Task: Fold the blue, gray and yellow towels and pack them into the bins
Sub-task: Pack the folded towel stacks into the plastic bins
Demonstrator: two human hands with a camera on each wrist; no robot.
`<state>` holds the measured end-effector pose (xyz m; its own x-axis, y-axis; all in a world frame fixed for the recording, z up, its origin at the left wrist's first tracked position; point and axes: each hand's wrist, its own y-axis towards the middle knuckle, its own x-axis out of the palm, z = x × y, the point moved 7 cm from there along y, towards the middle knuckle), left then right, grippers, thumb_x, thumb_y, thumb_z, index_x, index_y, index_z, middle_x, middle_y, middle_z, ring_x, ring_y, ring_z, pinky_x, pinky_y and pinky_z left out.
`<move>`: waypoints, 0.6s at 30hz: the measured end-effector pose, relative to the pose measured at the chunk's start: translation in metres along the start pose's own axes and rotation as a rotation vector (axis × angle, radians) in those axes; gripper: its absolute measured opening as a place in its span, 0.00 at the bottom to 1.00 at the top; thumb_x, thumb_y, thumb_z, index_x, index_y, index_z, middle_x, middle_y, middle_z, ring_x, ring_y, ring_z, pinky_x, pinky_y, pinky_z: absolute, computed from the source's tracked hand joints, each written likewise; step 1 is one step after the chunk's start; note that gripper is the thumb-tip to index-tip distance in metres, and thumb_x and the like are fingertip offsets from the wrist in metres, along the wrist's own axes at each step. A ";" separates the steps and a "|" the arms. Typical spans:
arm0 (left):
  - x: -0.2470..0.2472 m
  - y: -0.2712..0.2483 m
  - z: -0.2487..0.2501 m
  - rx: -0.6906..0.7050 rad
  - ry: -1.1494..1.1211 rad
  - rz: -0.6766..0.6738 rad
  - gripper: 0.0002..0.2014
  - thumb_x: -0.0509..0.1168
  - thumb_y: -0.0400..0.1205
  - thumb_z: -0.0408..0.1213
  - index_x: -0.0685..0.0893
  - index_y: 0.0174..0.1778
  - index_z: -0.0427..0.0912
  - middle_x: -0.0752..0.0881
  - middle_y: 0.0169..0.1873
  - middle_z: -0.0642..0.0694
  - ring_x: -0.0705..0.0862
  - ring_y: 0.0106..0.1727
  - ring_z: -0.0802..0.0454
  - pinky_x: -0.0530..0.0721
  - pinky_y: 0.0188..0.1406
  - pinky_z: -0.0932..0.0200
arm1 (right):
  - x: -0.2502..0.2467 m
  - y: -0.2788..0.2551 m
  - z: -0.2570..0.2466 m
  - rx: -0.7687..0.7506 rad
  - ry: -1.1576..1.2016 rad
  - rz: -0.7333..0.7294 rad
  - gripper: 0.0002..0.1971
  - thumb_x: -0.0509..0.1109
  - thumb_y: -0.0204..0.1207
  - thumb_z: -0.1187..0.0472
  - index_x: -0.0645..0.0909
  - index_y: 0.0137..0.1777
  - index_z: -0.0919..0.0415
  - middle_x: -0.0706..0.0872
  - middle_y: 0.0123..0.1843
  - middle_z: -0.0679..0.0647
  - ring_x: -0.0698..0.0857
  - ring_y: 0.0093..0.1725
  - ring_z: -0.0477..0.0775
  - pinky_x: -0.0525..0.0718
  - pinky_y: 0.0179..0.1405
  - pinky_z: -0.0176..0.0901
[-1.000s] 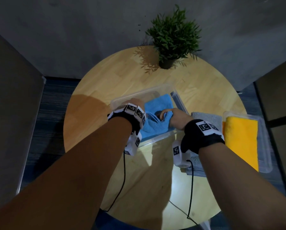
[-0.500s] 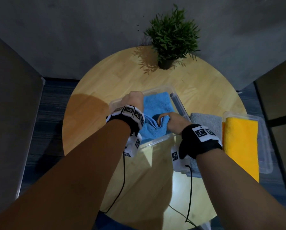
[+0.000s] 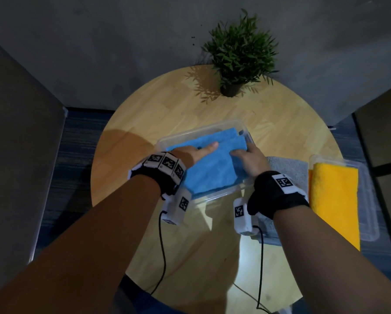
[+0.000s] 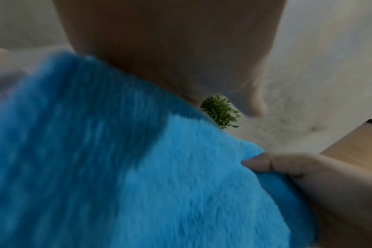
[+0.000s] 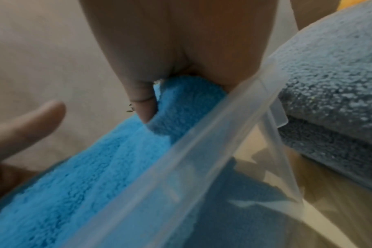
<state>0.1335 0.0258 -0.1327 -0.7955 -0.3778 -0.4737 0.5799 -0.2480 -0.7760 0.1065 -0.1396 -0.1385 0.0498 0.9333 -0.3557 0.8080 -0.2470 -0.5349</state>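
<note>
A folded blue towel (image 3: 212, 171) lies in the clear bin (image 3: 215, 197) at the table's middle. My left hand (image 3: 199, 152) rests flat on its top, fingers straight and pointing right. My right hand (image 3: 244, 155) is at the towel's right edge beside the bin wall. In the right wrist view its thumb (image 5: 144, 104) digs into the blue towel (image 5: 117, 159) and the fingers go down behind the fold, pinching it. A folded gray towel (image 3: 287, 171) lies on the table just right of this bin. The yellow towel (image 3: 335, 200) lies folded in a second clear bin (image 3: 369, 200) at the far right.
A potted plant (image 3: 239, 53) stands at the far side of the round wooden table (image 3: 167, 105). Wrist-camera cables hang down over the near part of the table. Dark panels flank the table on both sides.
The bunched blue towel now lies flat in the bin. My left hand moved from the bin's far left corner onto the towel. My right hand moved to its right edge.
</note>
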 end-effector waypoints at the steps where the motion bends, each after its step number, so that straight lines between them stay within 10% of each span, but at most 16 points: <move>1: 0.001 -0.001 -0.003 -0.003 0.075 -0.024 0.40 0.55 0.80 0.63 0.58 0.81 0.40 0.58 0.82 0.41 0.60 0.81 0.42 0.58 0.78 0.48 | 0.001 0.000 0.000 0.002 -0.093 0.006 0.18 0.66 0.76 0.60 0.77 0.66 0.57 0.85 0.55 0.54 0.84 0.56 0.58 0.77 0.52 0.45; 6: 0.006 -0.002 -0.011 -0.008 0.338 -0.096 0.23 0.57 0.85 0.32 0.67 0.77 0.39 0.70 0.74 0.38 0.73 0.72 0.42 0.75 0.64 0.52 | 0.011 -0.005 -0.001 0.017 -0.592 0.052 0.18 0.55 0.83 0.60 0.65 0.71 0.64 0.80 0.63 0.66 0.79 0.63 0.69 0.74 0.53 0.52; 8: 0.017 0.004 -0.011 0.009 0.366 -0.040 0.08 0.56 0.85 0.32 0.77 0.42 0.45 0.77 0.42 0.46 0.77 0.40 0.55 0.75 0.42 0.63 | 0.020 -0.009 0.002 0.017 -0.767 0.017 0.16 0.53 0.84 0.64 0.65 0.70 0.66 0.79 0.65 0.68 0.80 0.64 0.68 0.75 0.53 0.52; 10: 0.025 0.011 -0.013 0.018 0.435 0.016 0.20 0.59 0.84 0.33 0.60 0.28 0.49 0.63 0.29 0.53 0.61 0.28 0.60 0.70 0.39 0.61 | 0.028 -0.013 0.004 -0.002 -0.958 0.011 0.17 0.53 0.84 0.65 0.64 0.71 0.68 0.77 0.68 0.68 0.78 0.66 0.67 0.77 0.57 0.53; 13: 0.030 0.012 -0.009 0.024 0.514 0.010 0.13 0.60 0.83 0.33 0.70 0.33 0.49 0.67 0.31 0.51 0.67 0.29 0.58 0.69 0.46 0.56 | 0.036 -0.019 -0.003 -0.131 -1.188 0.125 0.23 0.58 0.82 0.64 0.61 0.76 0.67 0.71 0.71 0.67 0.75 0.67 0.67 0.76 0.64 0.55; 15: 0.026 0.007 0.002 0.037 0.590 0.025 0.08 0.62 0.82 0.33 0.81 0.55 0.44 0.80 0.47 0.43 0.81 0.48 0.47 0.73 0.48 0.52 | 0.039 -0.022 -0.014 -0.259 -1.295 0.212 0.30 0.62 0.79 0.65 0.58 0.80 0.61 0.69 0.70 0.67 0.74 0.65 0.67 0.75 0.63 0.55; 18: 0.011 0.000 0.022 0.087 0.661 0.245 0.20 0.61 0.81 0.31 0.70 0.70 0.36 0.70 0.67 0.36 0.72 0.68 0.37 0.76 0.59 0.47 | 0.045 -0.019 -0.025 -0.406 -1.289 0.110 0.31 0.63 0.78 0.66 0.58 0.80 0.54 0.66 0.73 0.64 0.69 0.69 0.67 0.70 0.66 0.54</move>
<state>0.1288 0.0020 -0.1283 -0.5645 0.1818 -0.8052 0.7456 -0.3063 -0.5919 0.1081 -0.0861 -0.1256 -0.2749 -0.0470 -0.9603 0.9614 -0.0007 -0.2752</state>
